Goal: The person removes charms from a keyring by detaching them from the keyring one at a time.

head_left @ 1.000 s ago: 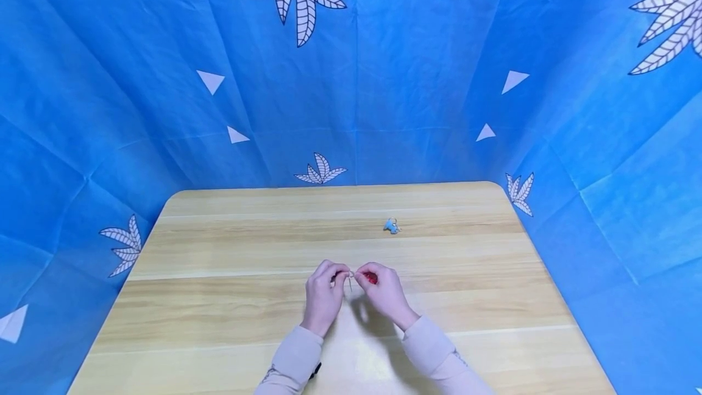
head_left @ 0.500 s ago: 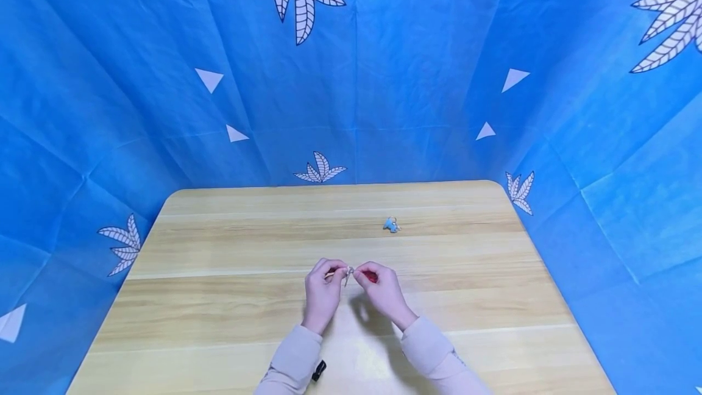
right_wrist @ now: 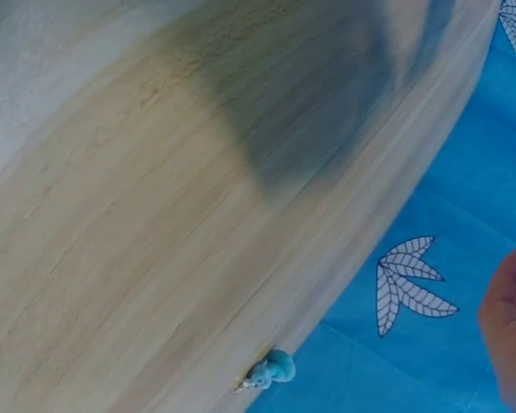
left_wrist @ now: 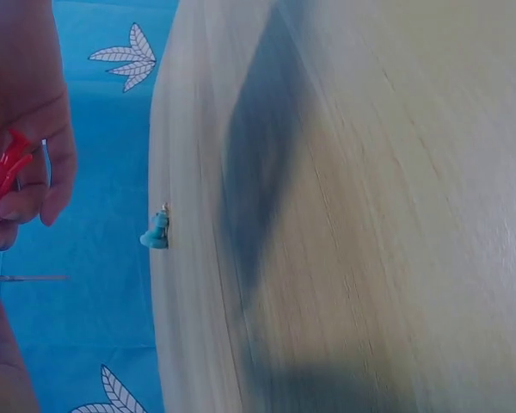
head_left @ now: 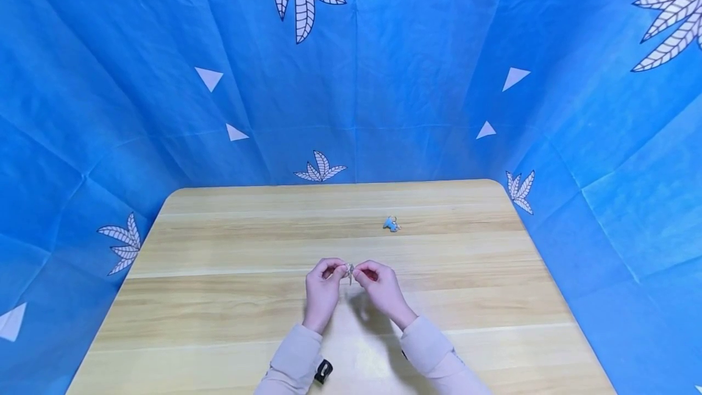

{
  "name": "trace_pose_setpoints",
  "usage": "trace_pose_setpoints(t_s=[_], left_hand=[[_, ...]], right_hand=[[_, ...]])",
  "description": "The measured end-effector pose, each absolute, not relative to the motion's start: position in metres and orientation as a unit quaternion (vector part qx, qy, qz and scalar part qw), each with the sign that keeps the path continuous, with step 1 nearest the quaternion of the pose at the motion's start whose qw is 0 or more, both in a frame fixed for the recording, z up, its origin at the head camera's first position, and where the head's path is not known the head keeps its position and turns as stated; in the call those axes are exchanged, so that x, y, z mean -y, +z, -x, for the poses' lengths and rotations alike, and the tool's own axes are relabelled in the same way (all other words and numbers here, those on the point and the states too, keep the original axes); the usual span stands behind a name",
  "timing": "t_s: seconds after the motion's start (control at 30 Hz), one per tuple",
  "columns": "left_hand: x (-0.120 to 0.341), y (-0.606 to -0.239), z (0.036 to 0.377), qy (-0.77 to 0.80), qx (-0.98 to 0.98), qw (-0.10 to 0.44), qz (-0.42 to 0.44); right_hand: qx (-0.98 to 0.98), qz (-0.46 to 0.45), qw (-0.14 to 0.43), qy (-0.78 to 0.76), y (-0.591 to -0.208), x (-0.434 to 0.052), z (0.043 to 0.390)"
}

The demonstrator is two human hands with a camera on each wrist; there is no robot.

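Observation:
Above the middle of the table, my left hand (head_left: 322,294) and right hand (head_left: 382,291) nearly meet at the fingertips. A small silver key (head_left: 350,274) hangs between them, pinched by the left thumb and finger; in the left wrist view the key (left_wrist: 26,278) appears edge-on as a thin strip. My right hand holds a red plastic keychain figure (left_wrist: 4,179), mostly covered by the fingers in the head view. How the key and keychain join is hidden by the fingertips. Farther back on the table lies a light-blue figure keychain (head_left: 391,224) with a metal ring.
The wooden table (head_left: 219,309) has rounded far corners. Blue cloth (head_left: 411,78) printed with white leaves and triangles surrounds it at the back and both sides. A small black piece (head_left: 323,371) shows beside the left sleeve cuff.
The key has swung between the fingertips and now hangs more upright. Less of the red keychain shows in the right hand. More of the black piece by the left cuff shows.

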State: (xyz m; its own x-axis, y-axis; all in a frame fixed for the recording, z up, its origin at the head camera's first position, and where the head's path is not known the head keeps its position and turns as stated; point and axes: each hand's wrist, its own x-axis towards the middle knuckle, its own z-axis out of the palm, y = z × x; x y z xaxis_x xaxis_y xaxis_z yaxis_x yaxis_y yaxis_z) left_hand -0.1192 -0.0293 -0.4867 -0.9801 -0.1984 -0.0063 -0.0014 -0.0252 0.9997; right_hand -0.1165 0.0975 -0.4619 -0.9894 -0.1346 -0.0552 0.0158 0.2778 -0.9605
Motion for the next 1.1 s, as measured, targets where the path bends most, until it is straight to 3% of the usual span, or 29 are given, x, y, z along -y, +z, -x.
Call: trace_pose_setpoints(t_s=[0.23,0.5,0.77,0.9,1.1], left_hand=[[0.029,-0.509,0.125,-0.755,0.646,0.059,-0.096],[0.027,-0.511,0.125,-0.762,0.635,0.046,-0.118],[0.033,-0.515,0.127,-0.675,0.736,0.021,-0.04],[0.035,-0.515,0.126,-0.615,0.785,0.062,0.031],[0.035,-0.515,0.126,-0.48,0.851,0.175,0.121]], right_hand=[[-0.775,0.027,0.08,-0.626,-0.463,-0.097,0.117],[-0.769,0.01,0.089,-0.633,-0.474,-0.098,0.121],[-0.813,0.023,0.044,-0.579,-0.498,-0.108,0.128],[-0.844,0.045,0.016,-0.534,-0.499,-0.109,0.129],[-0.859,0.062,0.009,-0.508,-0.498,-0.109,0.128]])
